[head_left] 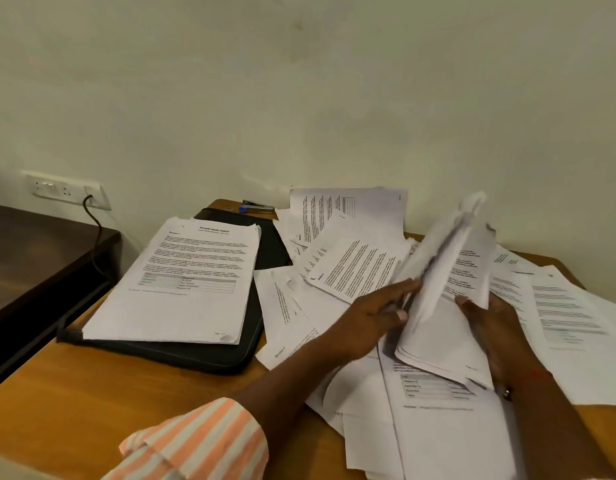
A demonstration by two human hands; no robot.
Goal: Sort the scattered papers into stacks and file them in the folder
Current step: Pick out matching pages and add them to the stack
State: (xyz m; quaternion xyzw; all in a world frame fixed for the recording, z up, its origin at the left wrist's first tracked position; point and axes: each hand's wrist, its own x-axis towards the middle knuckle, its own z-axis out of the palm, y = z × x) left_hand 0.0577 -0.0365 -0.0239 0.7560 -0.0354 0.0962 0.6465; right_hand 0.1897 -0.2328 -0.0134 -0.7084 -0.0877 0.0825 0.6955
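The held bundle [438,327] of printed sheets stands tilted up off the heap, right of centre, its upper edge blurred. My right grip [490,327] grasps it from below, thumb laid over the front page. My left grip [369,317] is released, fingers stretched flat against the bundle's left face. I judge the step in hand is squaring this bundle before it joins a stack. To do it well I would check that the headings match, tap the lower edge on the tabletop [92,403], and hold loosely enough for the sheets to slide level. The pages are thin and white, printed with text and small tables. Around the bundle lie the scattered papers [355,268], overlapping every way. Well to the left a neat sorted stack [182,282] rests on the black folder [202,358], which lies flat beneath it.
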